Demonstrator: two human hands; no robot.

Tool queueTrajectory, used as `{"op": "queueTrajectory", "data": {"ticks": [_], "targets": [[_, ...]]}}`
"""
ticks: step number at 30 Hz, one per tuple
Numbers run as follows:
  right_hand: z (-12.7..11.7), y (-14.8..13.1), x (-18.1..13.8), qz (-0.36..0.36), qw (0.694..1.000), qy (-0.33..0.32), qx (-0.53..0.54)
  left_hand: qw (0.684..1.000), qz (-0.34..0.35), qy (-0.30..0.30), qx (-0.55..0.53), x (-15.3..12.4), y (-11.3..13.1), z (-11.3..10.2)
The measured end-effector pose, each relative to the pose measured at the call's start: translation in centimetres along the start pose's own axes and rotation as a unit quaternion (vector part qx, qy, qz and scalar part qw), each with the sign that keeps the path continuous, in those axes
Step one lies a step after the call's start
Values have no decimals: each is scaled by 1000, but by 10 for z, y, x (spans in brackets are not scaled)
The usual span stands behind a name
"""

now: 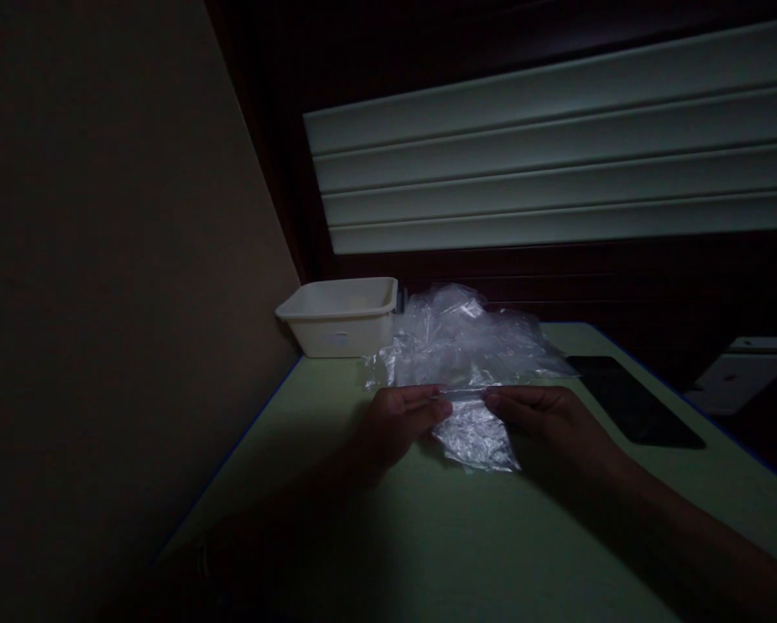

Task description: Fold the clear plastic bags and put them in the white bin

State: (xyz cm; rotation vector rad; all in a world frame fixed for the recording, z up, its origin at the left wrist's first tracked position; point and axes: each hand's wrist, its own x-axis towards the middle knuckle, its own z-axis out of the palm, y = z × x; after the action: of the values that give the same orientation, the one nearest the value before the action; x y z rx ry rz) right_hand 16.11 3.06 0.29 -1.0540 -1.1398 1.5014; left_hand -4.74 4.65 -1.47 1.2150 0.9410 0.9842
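Note:
A small clear plastic bag (479, 437) hangs between my two hands just above the green table (427, 554). My left hand (398, 420) pinches the bag's top edge at its left end. My right hand (541, 415) pinches the same edge at its right end. Both hands have fingers closed on the bag's rim. Right behind them lies a crumpled heap of clear plastic bags (459, 337). The light is dim, so the bag's contents cannot be made out.
A white plastic tub (340, 316) stands at the table's far left, by the beige wall. A dark flat phone-like slab (628, 402) lies at the right. The table has a blue edge. Window blinds (557, 147) hang behind.

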Motion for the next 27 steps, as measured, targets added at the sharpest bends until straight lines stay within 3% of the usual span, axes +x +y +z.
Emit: {"op": "queueTrajectory", "data": {"ticks": [7, 18, 27], "targets": [[1, 4, 0, 5, 1000, -4, 5, 999, 3, 49, 16, 5, -9, -2], [-1, 6, 0, 14, 998, -30, 62, 998, 6, 38, -47, 0, -3, 2], [-2, 7, 3, 43, 993, -5, 108, 998, 8, 33, -49, 0, -1, 4]]}}
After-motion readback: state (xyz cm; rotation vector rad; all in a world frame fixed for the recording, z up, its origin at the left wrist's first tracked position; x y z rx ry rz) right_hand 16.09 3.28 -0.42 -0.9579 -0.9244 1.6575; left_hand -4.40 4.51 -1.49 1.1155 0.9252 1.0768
